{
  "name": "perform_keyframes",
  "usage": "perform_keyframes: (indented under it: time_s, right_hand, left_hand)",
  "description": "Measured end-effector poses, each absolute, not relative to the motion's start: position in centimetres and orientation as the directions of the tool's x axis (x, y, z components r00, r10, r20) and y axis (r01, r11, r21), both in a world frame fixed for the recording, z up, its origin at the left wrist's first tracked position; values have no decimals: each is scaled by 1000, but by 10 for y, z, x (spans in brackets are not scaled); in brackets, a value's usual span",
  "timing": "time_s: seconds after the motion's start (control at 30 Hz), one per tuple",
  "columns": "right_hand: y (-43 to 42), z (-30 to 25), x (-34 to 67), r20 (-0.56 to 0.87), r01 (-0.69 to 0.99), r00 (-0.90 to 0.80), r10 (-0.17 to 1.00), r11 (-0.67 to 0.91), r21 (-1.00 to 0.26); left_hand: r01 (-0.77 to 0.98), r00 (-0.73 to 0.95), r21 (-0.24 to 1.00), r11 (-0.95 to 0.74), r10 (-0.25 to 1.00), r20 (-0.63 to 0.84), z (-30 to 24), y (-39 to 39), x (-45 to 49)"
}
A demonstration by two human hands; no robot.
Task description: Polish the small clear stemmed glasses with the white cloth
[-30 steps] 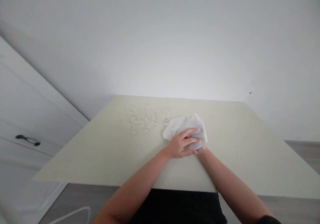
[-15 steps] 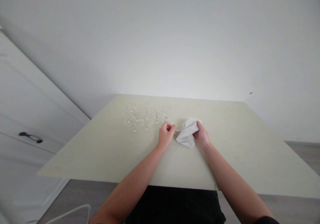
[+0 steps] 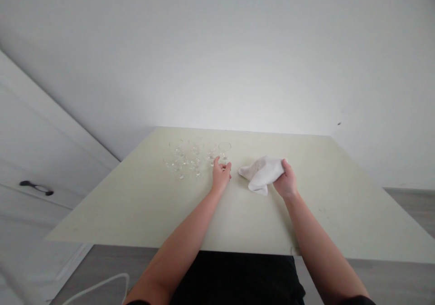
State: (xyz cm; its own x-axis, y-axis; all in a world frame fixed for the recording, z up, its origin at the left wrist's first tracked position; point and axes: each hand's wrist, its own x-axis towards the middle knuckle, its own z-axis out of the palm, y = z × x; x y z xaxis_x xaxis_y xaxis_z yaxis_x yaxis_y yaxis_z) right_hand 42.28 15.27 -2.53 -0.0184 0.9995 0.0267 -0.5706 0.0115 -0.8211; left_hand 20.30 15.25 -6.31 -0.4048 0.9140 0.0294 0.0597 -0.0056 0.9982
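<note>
A white cloth [image 3: 261, 172] lies bunched on the pale table [image 3: 142, 205], and my right hand [image 3: 286, 181] is closed on its right end. My left hand [image 3: 221, 174] reaches to the base of the nearest small clear stemmed glass [image 3: 224, 151], fingers curled at its foot. Whether the fingers grip the glass I cannot make out. Several more clear glasses [image 3: 185, 158] stand in a cluster just left of it.
A white wall rises behind the table. A white cabinet with a dark handle [image 3: 36, 187] stands to the left. A white cable [image 3: 95, 287] lies on the grey floor below the table's near edge.
My left hand let go of the cloth and moved left and forward to the nearest glass. My right hand carried the cloth a little to the right.
</note>
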Motion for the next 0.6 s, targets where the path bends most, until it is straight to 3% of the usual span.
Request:
perform_keyframes:
  time_s: [0.17,0.27,0.33,0.47,0.6]
  right_hand:
    - [151,-24,426,-13,-609,-61,998,-47,-792]
    - [150,-23,428,-11,-633,-74,997,-55,-772]
    - [148,-22,428,-11,-658,-114,993,-84,-749]
    - [143,-24,419,5,-680,-192,981,-129,-721]
    - [141,-32,406,133,-599,-180,975,-1,-801]
  left_hand:
    - [395,-368,916,-68,902,225,-59,157,198]
    - [613,-237,758,-222,863,445,-52,149,200]
    - [669,-97,650,-360,825,556,-48,140,204]
    - [622,132,644,-445,871,473,-43,125,213]
    - [613,197,691,-383,921,336,-40,115,214]
